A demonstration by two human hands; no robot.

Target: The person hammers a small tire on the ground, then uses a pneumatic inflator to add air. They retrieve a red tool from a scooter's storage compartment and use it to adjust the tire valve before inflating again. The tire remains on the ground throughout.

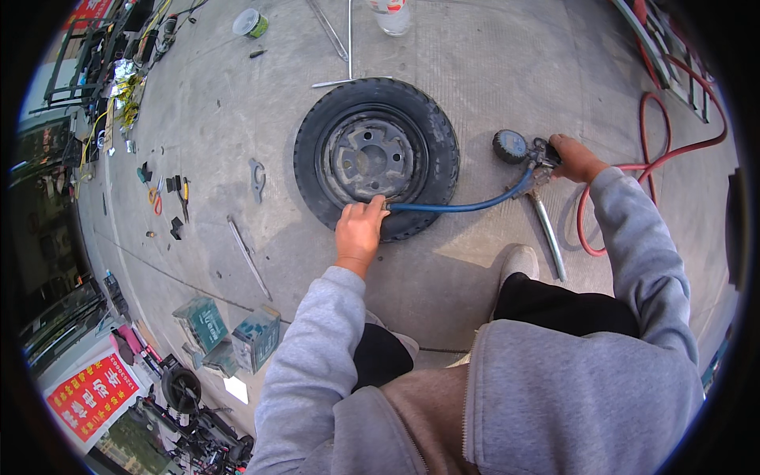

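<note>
A small black tire on a dark steel rim (346, 164) lies flat on the ground ahead of me. My left hand (359, 233) is closed around the end of a blue air hose (467, 208) at the rim's near edge; its fingers hide the tip and any valve. From there the hose runs right to a tire inflator with a round dial gauge (511, 146). My right hand (576, 160) grips the inflator's handle, above the ground to the right of the tire. A red hose (665, 131) trails off from it to the right.
A metal bar (548, 237) lies below the inflator, near my shoe (519, 261). Long tire irons (350, 39) and a clear plastic bottle (392, 17) are beyond the tire. Leftward are a metal rod (248, 257), scissors (157, 198), pliers (185, 199) and green boxes (201, 323).
</note>
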